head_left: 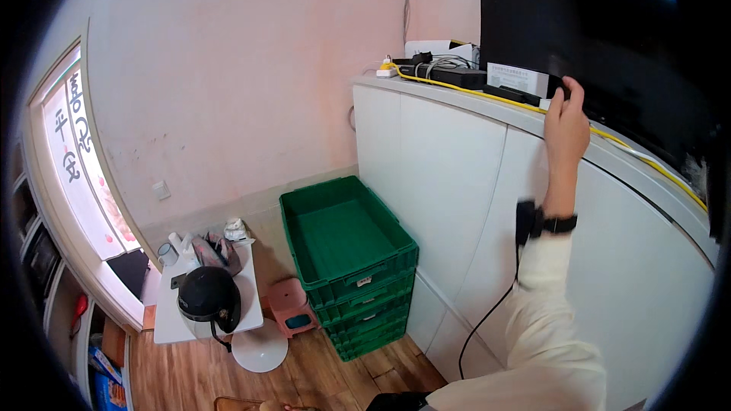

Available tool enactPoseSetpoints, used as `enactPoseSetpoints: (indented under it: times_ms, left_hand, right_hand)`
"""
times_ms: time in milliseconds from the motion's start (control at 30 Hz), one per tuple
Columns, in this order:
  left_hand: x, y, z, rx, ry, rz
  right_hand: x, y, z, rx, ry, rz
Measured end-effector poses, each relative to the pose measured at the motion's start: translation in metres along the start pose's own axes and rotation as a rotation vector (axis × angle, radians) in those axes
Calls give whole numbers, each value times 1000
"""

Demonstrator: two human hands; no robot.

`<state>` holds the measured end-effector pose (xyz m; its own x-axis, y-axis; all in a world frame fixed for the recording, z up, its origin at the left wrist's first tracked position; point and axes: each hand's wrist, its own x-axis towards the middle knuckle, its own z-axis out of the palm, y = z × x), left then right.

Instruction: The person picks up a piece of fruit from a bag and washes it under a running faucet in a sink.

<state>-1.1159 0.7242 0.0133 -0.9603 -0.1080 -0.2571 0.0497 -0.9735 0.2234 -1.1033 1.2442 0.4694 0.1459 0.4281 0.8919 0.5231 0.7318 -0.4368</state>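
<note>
My right hand [567, 125] reaches up to the top edge of a tall white cabinet [434, 137], in front of a large black television screen [586, 23]. Its thumb and forefinger close around a small dark thing whose kind I cannot make out. Just left of the fingers stands a white box [516, 78] with print on it. A yellow cable [472, 93] runs along the cabinet's front edge, passing behind the hand. On my right wrist sits a black strap [560, 224] with a dark device and a hanging black cable. My left hand is not in view.
A black set-top box [445, 76] and a white plug [387, 70] lie on the cabinet. Green crates [350, 236] stand stacked beside it. Left of them are a pink stool [289, 301] and a white table [171, 320] bearing a black helmet [205, 293].
</note>
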Motion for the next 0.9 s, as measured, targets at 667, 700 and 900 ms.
enactPoseSetpoints:
  times_ms: [667, 700, 900]
  left_hand:
    - [-170, -6, -42, -60, 499, 470]
    - [-185, -4, -48, -90, 519, 512]
    - [-268, 24, -117, -258, 521, 780]
  right_hand:
    - [-557, 20, -37, 945, -2414, -1212]
    - [-561, 11, -47, 929, -2420, -1325]
    - [-594, -67, -130, 1126, -2267, -1755]
